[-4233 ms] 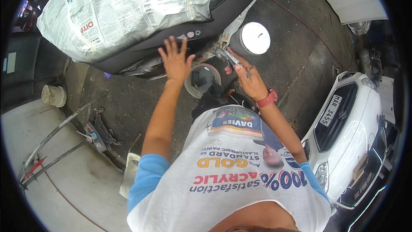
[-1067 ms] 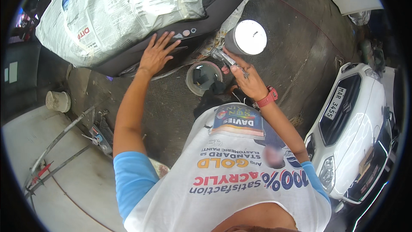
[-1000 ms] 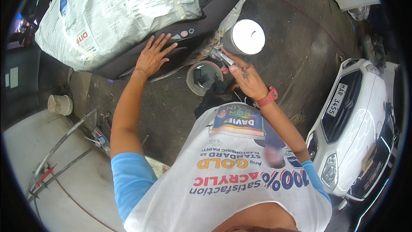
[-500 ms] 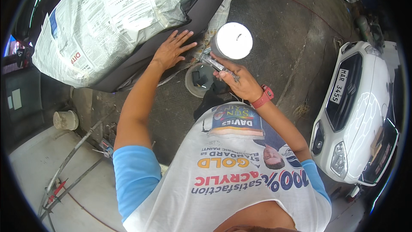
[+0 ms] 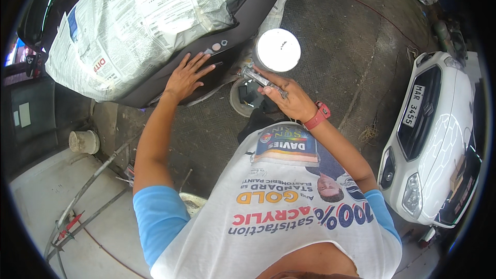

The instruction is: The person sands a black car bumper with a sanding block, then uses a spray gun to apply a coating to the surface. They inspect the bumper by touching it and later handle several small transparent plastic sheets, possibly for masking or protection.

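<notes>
My left hand [image 5: 185, 78] lies with spread fingers against the dark car bumper [image 5: 253, 13], just below two small round pale spots. Sheets of newspaper [image 5: 150, 15] cover the car body above this bumper. My right hand [image 5: 293, 98] is closed round the metal handle of a spray gun [image 5: 262, 79]. A wide round cup [image 5: 278, 50] with a white top sits above the gun; its joint to the gun is partly hidden. The gun stands a little apart from the bumper, to the right of my left hand.
Beneath the gun, a bucket [image 5: 238, 104] holds dark objects. Another pale bucket [image 5: 84, 142] stands at the left, near metal bars [image 5: 98, 170]. A white car [image 5: 439, 134] is parked at the right. A thin red hose [image 5: 356, 2] crosses the dark floor [image 5: 336, 46].
My left hand has slid left and down along the bumper, uncovering the two pale spots. My right hand keeps its hold on the spray gun, nearly in the same place.
</notes>
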